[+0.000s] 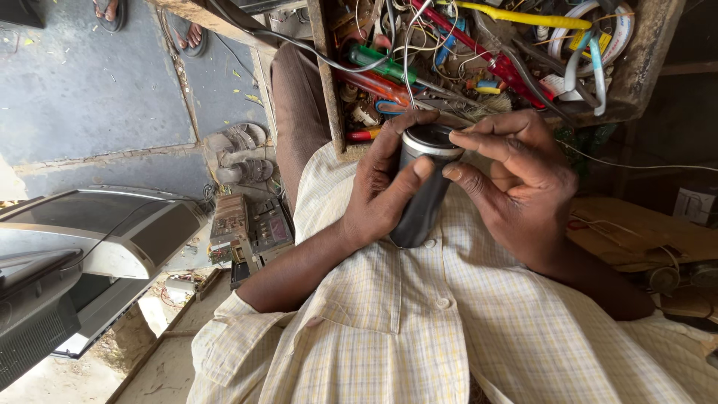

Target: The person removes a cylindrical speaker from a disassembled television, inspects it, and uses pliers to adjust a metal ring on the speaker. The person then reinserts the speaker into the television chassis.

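Note:
A dark cylinder with a silver rim and a hollow top sits upright over my lap, in front of my yellow checked shirt. My left hand wraps around its side, thumb across the front. My right hand rests fingertips on the silver rim from the right, thumb touching the cylinder's upper side. Both hands grip it.
A wooden tray beyond my hands holds screwdrivers, coloured wires and white cable. An old grey television stands at the left, with a bare circuit unit beside it. Sandals lie on the grey floor. Another person's feet show top left.

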Motion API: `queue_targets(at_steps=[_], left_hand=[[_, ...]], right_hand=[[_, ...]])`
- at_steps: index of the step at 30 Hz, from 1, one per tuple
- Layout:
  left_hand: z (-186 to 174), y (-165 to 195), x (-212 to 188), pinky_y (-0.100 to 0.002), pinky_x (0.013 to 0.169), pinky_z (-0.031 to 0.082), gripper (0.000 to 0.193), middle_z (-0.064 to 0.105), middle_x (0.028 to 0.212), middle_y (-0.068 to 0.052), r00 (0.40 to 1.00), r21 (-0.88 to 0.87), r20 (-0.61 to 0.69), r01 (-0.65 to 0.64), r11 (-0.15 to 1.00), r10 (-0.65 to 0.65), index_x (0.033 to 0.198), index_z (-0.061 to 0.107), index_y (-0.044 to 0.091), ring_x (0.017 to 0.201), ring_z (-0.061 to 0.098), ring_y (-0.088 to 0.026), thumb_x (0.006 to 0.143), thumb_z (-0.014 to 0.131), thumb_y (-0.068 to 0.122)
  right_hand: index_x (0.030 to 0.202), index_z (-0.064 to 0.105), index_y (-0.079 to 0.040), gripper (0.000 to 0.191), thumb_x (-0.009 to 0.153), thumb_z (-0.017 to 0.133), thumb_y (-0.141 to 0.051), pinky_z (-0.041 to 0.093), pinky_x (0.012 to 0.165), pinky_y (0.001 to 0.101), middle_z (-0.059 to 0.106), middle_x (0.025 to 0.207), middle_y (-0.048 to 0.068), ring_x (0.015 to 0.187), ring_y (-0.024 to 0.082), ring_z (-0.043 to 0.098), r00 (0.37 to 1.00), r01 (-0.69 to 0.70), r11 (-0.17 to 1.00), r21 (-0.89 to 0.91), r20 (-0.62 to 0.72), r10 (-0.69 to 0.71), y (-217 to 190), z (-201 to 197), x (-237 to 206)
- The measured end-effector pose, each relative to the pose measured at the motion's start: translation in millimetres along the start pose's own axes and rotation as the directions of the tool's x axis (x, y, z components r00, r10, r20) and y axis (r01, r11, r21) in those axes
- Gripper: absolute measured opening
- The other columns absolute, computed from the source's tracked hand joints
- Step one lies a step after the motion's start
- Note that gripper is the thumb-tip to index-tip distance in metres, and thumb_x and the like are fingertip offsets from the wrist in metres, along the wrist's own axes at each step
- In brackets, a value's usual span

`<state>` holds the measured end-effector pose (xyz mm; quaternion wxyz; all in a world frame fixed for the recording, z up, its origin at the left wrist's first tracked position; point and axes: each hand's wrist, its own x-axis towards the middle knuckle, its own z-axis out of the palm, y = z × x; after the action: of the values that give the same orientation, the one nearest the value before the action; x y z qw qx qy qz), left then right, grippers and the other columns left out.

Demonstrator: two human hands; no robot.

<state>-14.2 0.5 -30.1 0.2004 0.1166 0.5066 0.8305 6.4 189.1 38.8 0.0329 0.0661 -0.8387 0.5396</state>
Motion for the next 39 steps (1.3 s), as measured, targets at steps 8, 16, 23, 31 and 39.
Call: queue_targets(at_steps=[8,16,23,31,39], left_hand=[[2,8,0,-0.03,0.12,0.04,0.05,0.058,0.142,-0.012,0.999,0.02,-0.013,0.043,0.999,-0.043,0.155,0.041,0.002,0.135,0.054,-0.017,0.113,0.063,0.019],[3,8,1,-0.028,0.113,0.046,0.033,0.062,0.132,-0.01,0.999,-0.043,-0.015,0.037,0.998,-0.037,0.143,0.048,0.003,0.126,0.058,-0.014,0.115,0.06,0.014],[7,15,0,-0.027,0.111,0.046,0.025,0.06,0.133,-0.007,0.997,-0.07,-0.013,0.069,0.995,-0.07,0.139,0.051,0.004,0.125,0.057,-0.012,0.115,0.059,0.008],[7,12,-8,-0.027,0.111,0.047,0.02,0.061,0.134,-0.006,0.996,-0.127,-0.02,0.079,0.989,-0.082,0.133,0.055,0.004,0.126,0.057,-0.01,0.113,0.06,0.003],[15,8,-13,-0.026,0.106,0.051,0.02,0.064,0.131,-0.008,0.99,-0.096,-0.075,0.114,0.989,-0.121,0.131,0.058,0.002,0.121,0.061,-0.012,0.112,0.064,0.003]], right_hand=[[0.123,0.069,0.001,0.034,0.093,0.085,0.004,0.059,0.097,0.024,0.056,0.128,0.009,0.115,0.014,0.063,1.0,-0.011,0.999,0.031,-0.028,0.012,-2,2,3],[0.124,0.072,-0.001,0.036,0.091,0.088,-0.001,0.056,0.091,0.0236,0.057,0.119,0.008,0.106,0.014,0.062,0.997,-0.014,1.0,-0.008,-0.071,0.014,-5,3,2],[0.118,0.072,-0.001,0.031,0.092,0.089,-0.002,0.056,0.094,0.0244,0.061,0.113,0.008,0.107,0.015,0.064,0.999,0.0,0.996,-0.086,-0.05,-0.004,-7,1,5],[0.113,0.07,0.001,0.024,0.094,0.085,0.001,0.058,0.094,0.0264,0.058,0.117,0.008,0.107,0.014,0.063,0.999,-0.037,0.998,0.041,0.001,0.037,1,2,-3],[0.107,0.071,0.0,0.021,0.092,0.086,0.001,0.056,0.087,0.0248,0.061,0.111,0.008,0.098,0.016,0.064,0.999,-0.039,0.998,-0.042,-0.011,0.039,-2,2,-7]])
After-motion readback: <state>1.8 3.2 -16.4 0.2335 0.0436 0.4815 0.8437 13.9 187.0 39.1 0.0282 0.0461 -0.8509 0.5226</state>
